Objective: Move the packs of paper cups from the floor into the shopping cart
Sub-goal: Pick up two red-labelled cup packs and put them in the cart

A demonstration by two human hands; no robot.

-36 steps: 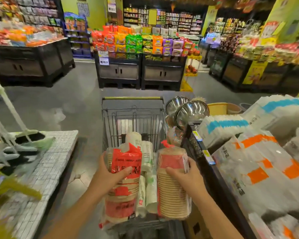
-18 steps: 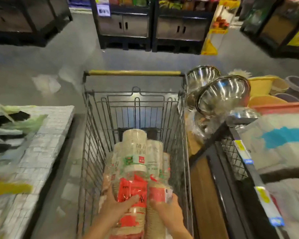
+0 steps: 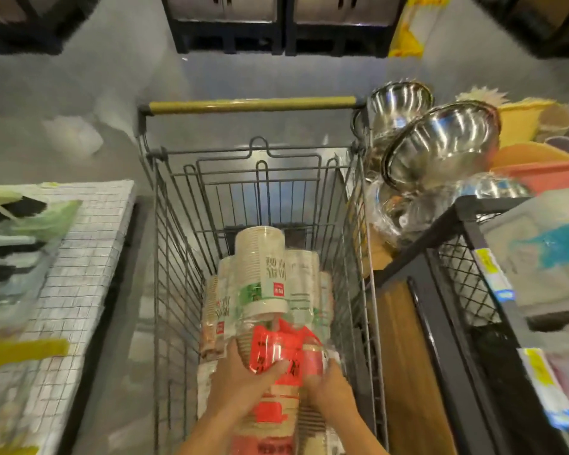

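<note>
A grey wire shopping cart point(image 3: 174, 257) with a yellow-wrapped handle point(image 3: 250, 105) stands in front of me. Inside it lie several clear-wrapped packs of white paper cups point(image 3: 260, 267) with green and red labels. On top of them, at the near end, are two packs with red labels. My left hand point(image 3: 240, 379) grips the left red-labelled pack point(image 3: 270, 348). My right hand point(image 3: 326, 385) is closed on the right red-labelled pack point(image 3: 312, 356). Both hands are low inside the cart's basket.
Stainless steel bowls point(image 3: 440, 142) hang just right of the cart. A black wire shelf point(image 3: 463, 267) with bagged goods stands at the right. A low tiled display point(image 3: 79, 257) with brushes is at the left. Grey floor point(image 3: 96, 93) and dark display stands lie beyond.
My view has tilted down from the store aisle onto the cart. Both hands have lowered the two red-labelled packs from above the cart down onto the packs inside.
</note>
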